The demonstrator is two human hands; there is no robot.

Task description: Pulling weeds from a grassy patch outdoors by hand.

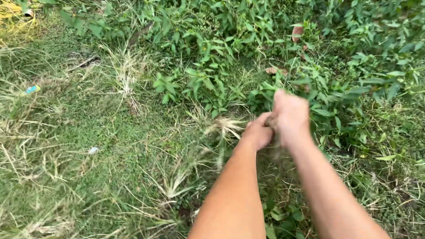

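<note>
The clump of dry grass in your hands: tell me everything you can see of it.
The clump of dry grass is pale straw-coloured, thin blades fanning out leftward above the green turf. Its near end disappears between the left hand and the right hand, which are closed together around it. Motion blur hides the fingers' exact grip and whether roots are attached. Green leafy weeds stand just behind.

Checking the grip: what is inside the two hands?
A blurred brownish clump shows between the left hand and right hand. What the closed fingers cover cannot be seen.
</note>
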